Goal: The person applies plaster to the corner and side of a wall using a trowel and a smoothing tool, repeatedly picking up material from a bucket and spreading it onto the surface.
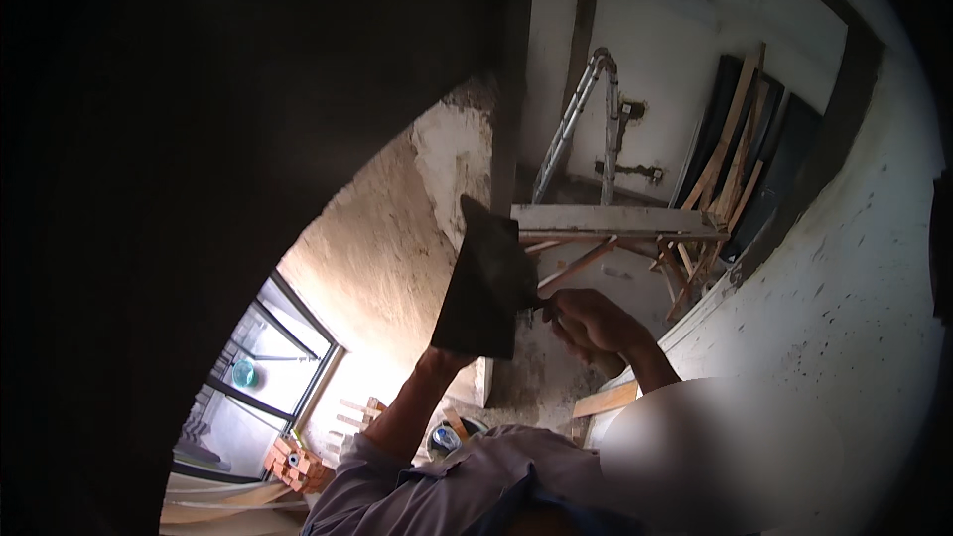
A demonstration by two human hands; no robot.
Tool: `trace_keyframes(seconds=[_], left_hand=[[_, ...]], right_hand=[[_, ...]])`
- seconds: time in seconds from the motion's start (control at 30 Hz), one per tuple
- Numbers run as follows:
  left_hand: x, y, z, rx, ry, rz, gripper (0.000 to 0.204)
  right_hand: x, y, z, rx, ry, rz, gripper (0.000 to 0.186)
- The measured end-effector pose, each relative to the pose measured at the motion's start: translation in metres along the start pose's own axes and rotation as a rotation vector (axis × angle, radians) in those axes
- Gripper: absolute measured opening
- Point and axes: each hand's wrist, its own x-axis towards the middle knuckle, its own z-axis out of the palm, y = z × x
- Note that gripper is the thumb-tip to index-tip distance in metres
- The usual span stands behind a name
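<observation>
A dark, flat plasterer's board stands tilted in front of a rough wall edge. My left hand meets its lower edge and seems to hold it from behind; the fingers are hidden. My right hand is closed round the handle of a trowel, whose shank reaches toward the board's right side. The end of a wooden handle shows below that fist. Where the trowel's blade ends and the board begins is too dark to tell.
A dark mass fills the left. Ahead lie a rough plastered wall, a trestle platform, a metal ladder and leaning planks. Bricks, a bucket and a window are lower left; a white wall stands right.
</observation>
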Motion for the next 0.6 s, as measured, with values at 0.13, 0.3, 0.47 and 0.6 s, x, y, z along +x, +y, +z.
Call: trace_keyframes(seconds=[0.13, 0.3, 0.47, 0.6], left_hand=[[0.011, 0.000, 0.021, -0.063, 0.125, -0.097, 0.035], [0.051, 0.023, 0.005, -0.751, 0.111, -0.344, 0.037], [0.068, 0.031, 0.000, -0.538, 0.190, -0.186, 0.029], [0.063, 0.017, -0.005, -0.711, 0.128, -0.225, 0.033]], right_hand=[[-0.027, 0.023, -0.024, -0.054, 0.067, 0.099, 0.043], [-0.074, 0.024, -0.039, -0.481, 0.412, 0.052, 0.026], [-0.087, 0.017, -0.027, -1.228, 0.633, -0.476, 0.026], [-0.081, 0.040, -0.022, -1.415, 0.711, -0.633, 0.025]])
